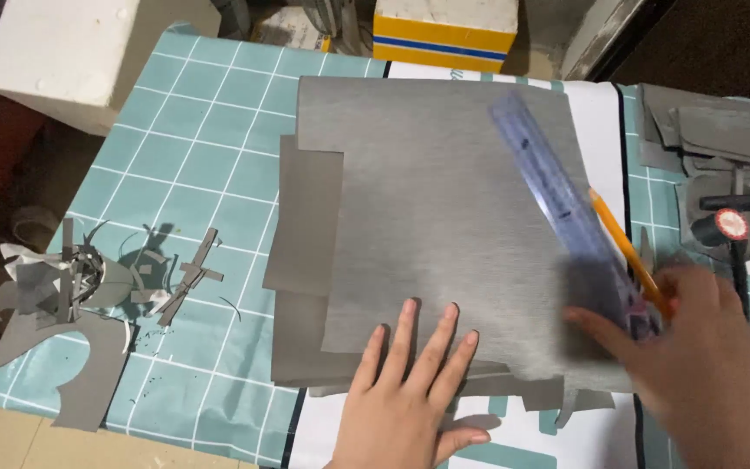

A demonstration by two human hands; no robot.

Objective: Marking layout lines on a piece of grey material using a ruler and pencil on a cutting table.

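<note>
A large grey sheet (pixel 431 200) lies flat on the teal checked table cover (pixel 193 148), over smaller grey pieces. My left hand (pixel 405 391) rests palm down on the sheet's near edge, fingers spread. My right hand (pixel 696 365), blurred, grips the near end of a translucent blue ruler (pixel 557 195) that lies diagonally across the sheet's right side. The same hand holds an orange pencil (pixel 622 247) alongside the ruler.
A heap of grey offcuts and strips (pixel 88 287) sits at the left edge. Stacked grey cut pieces (pixel 713 130) and a black tool with a red round end (pixel 731 227) lie at the right. A white block (pixel 80 52) and a yellow-blue box (pixel 444 35) stand behind the table.
</note>
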